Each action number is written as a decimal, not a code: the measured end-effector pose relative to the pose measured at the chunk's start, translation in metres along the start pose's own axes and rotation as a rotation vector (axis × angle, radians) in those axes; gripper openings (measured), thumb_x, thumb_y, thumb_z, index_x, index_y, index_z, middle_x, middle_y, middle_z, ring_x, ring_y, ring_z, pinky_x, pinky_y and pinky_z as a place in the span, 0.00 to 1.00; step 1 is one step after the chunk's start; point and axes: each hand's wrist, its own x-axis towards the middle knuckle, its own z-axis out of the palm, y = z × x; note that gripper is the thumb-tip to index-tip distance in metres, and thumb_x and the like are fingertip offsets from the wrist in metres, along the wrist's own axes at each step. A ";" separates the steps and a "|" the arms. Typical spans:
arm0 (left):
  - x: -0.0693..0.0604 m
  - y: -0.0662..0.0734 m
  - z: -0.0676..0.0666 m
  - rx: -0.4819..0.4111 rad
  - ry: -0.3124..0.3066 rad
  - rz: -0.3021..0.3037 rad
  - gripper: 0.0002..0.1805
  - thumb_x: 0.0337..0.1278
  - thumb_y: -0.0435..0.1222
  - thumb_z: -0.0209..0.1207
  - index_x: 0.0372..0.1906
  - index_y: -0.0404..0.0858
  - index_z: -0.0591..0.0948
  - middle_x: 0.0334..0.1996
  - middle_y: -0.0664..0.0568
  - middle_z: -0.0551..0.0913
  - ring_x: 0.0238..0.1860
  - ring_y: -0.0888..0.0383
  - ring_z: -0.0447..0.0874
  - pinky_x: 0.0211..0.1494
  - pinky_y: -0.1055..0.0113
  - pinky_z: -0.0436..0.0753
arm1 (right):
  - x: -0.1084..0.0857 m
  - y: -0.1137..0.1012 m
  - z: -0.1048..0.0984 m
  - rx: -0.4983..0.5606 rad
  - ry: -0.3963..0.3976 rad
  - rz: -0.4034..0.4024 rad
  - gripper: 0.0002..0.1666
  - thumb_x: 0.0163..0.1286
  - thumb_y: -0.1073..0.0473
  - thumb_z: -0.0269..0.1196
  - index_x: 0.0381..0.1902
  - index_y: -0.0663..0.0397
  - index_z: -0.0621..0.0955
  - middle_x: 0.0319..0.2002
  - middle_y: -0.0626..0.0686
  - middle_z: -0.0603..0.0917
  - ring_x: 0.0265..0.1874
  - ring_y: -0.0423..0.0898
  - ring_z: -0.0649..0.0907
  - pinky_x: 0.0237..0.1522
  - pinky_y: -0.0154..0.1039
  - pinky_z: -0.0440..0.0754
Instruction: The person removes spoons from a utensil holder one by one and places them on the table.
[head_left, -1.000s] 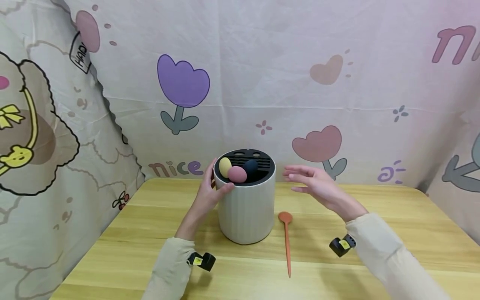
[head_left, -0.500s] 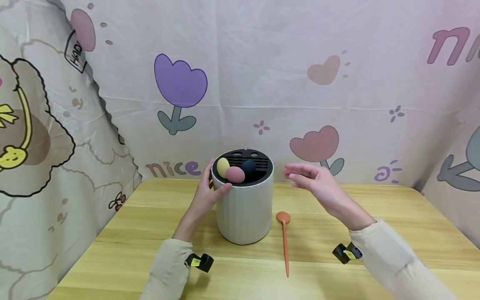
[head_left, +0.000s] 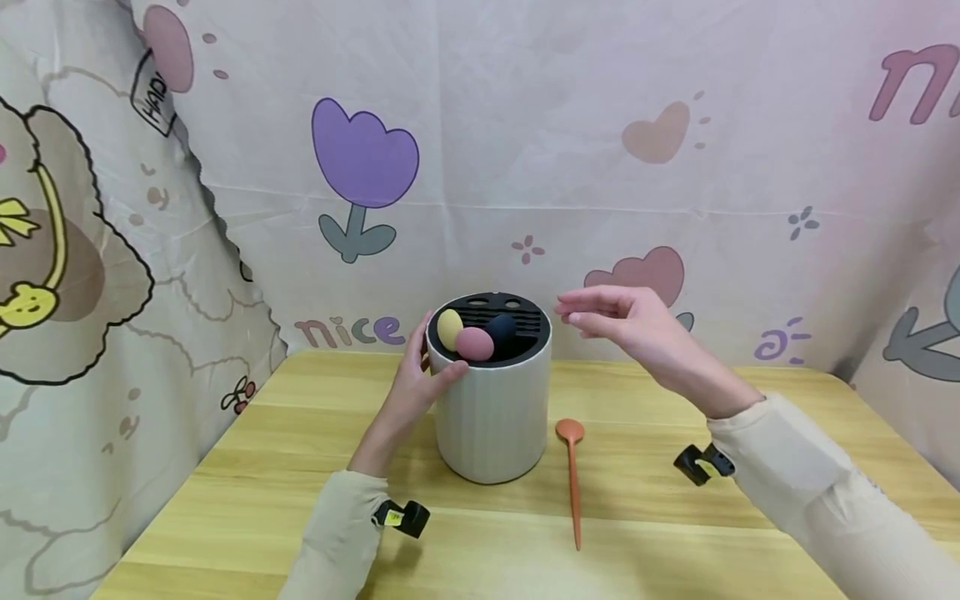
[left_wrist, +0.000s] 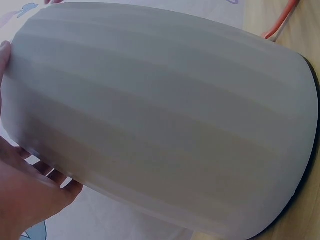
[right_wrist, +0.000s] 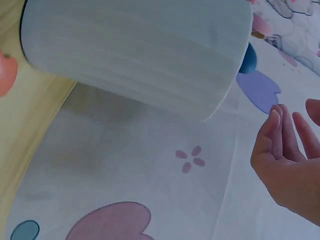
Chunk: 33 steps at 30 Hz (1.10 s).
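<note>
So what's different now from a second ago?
The right hand went up and a little closer to the white container. Its thumb moved nearer its fingers. Nothing was grabbed or let go.

The left hand still holds the container's side. The yellow egg, pink egg, dark blue egg and orange spoon stayed put.

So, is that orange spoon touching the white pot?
Apart: the head view shows a strip of table between the spoon and the pot.

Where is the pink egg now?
In the head view, the pink egg sits in the top of the white container near its front rim, between the yellow egg and dark blue egg, by the left hand.
</note>
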 end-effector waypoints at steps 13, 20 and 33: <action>0.000 -0.001 -0.001 -0.008 0.000 0.021 0.63 0.41 0.68 0.65 0.77 0.44 0.48 0.75 0.48 0.50 0.73 0.44 0.48 0.70 0.40 0.53 | 0.043 0.001 0.027 0.001 -0.054 0.079 0.20 0.72 0.65 0.57 0.60 0.66 0.77 0.55 0.62 0.81 0.56 0.51 0.78 0.58 0.46 0.75; 0.001 0.000 0.000 0.002 -0.009 0.008 0.62 0.43 0.67 0.64 0.77 0.43 0.47 0.75 0.47 0.49 0.73 0.43 0.47 0.70 0.41 0.54 | 0.052 -0.004 0.036 -0.051 -0.087 0.079 0.21 0.71 0.63 0.59 0.59 0.64 0.78 0.53 0.58 0.83 0.57 0.48 0.78 0.60 0.45 0.73; 0.001 -0.001 0.000 0.002 -0.010 0.014 0.62 0.42 0.68 0.63 0.77 0.44 0.48 0.75 0.47 0.49 0.73 0.42 0.47 0.70 0.40 0.53 | 0.059 0.000 0.040 -0.196 -0.157 0.065 0.20 0.64 0.64 0.66 0.54 0.61 0.82 0.48 0.56 0.85 0.51 0.49 0.81 0.55 0.44 0.77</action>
